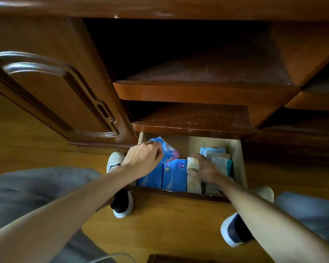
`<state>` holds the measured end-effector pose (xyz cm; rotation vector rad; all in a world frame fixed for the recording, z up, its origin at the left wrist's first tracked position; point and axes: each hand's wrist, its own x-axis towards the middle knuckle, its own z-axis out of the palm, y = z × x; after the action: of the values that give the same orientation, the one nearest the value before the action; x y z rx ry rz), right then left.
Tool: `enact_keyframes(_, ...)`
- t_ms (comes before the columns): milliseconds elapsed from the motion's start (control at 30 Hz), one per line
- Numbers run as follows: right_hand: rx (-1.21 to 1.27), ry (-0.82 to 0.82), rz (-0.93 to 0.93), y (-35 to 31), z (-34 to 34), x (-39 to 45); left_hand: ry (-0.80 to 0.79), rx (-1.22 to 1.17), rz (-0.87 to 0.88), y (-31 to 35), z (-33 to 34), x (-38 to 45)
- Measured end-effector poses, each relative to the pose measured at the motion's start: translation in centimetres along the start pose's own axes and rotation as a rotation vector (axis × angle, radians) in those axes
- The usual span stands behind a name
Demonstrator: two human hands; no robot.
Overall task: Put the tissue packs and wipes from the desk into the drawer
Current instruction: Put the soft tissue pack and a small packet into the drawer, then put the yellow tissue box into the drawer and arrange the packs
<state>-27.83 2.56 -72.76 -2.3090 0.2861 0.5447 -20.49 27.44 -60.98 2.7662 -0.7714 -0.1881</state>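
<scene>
The bottom drawer (237,149) of the wooden desk stands pulled out, seen from above. My left hand (143,160) grips a blue and pink tissue pack (166,151) over the drawer's left rear corner. Under it lie two blue packs (174,177) side by side. My right hand (204,168) holds a pale yellow pack (193,164) upright in the middle of the drawer. Several light blue and teal packs (219,158) stand against the right wall.
Two open shelves (198,92) sit above the drawer, and a carved cabinet door (51,95) is at the left. My knees and both shoes (122,205) flank the drawer on the wooden floor. A grey cable (110,257) lies near the bottom edge.
</scene>
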Motion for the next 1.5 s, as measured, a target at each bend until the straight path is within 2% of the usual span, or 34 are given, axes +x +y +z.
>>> enact_keyframes(167,0.041,0.126,0.032,0.4,0.7,0.3,0.022,-0.035,0.015,0.5,0.0,0.4)
enact_keyframes(267,-0.13,0.073,0.04,0.4,1.4,0.4,0.051,-0.023,0.03,1.0,-0.3,0.6)
enact_keyframes(367,-0.338,0.049,0.127,0.4,1.2,0.9,0.058,-0.02,0.027,1.4,-0.5,0.5)
enact_keyframes(500,-0.543,0.06,0.106,-0.3,1.3,1.2,0.042,-0.026,0.025,1.5,-0.6,0.2)
enact_keyframes(600,-0.469,0.083,0.125,-1.1,0.9,0.4,0.007,-0.029,0.028,1.9,-0.8,0.2)
enact_keyframes(667,-0.377,0.123,0.033,-2.0,-1.4,-1.1,-0.01,-0.044,0.03,2.5,-1.1,0.7)
enact_keyframes(733,-0.377,0.281,-0.15,-3.2,-5.5,-3.1,-0.041,-0.06,0.033,3.7,-1.8,1.6)
enact_keyframes(833,-0.411,0.79,-0.387,-5.5,-13.5,-7.3,-0.092,-0.09,0.039,6.0,-3.8,3.4)
enact_keyframes(900,-0.411,1.064,-0.464,-6.8,-19.0,-10.3,-0.133,-0.146,0.057,7.8,-5.3,4.5)
enact_keyframes(1067,-0.527,1.498,-0.567,-10.6,-31.6,-16.7,-0.106,-0.16,0.206,13.0,-9.0,5.7)
enact_keyframes(1133,-0.58,1.6,-0.498,-12.4,-36.2,-18.1,-0.09,-0.148,0.234,14.3,-10.2,5.7)
enact_keyframes(1233,-0.628,1.652,-0.125,-13.7,-42.8,-19.2,-0.099,-0.169,0.255,15.1,-11.0,6.2)
enact_keyframes(1367,-0.451,1.429,0.43,-11.5,-47.3,-19.3,-0.078,-0.148,0.254,15.7,-11.0,6.9)
enact_keyframes(1500,-0.577,1.368,0.603,-9.6,-48.8,-17.9,-0.09,-0.154,0.24,16.7,-10.2,8.0)
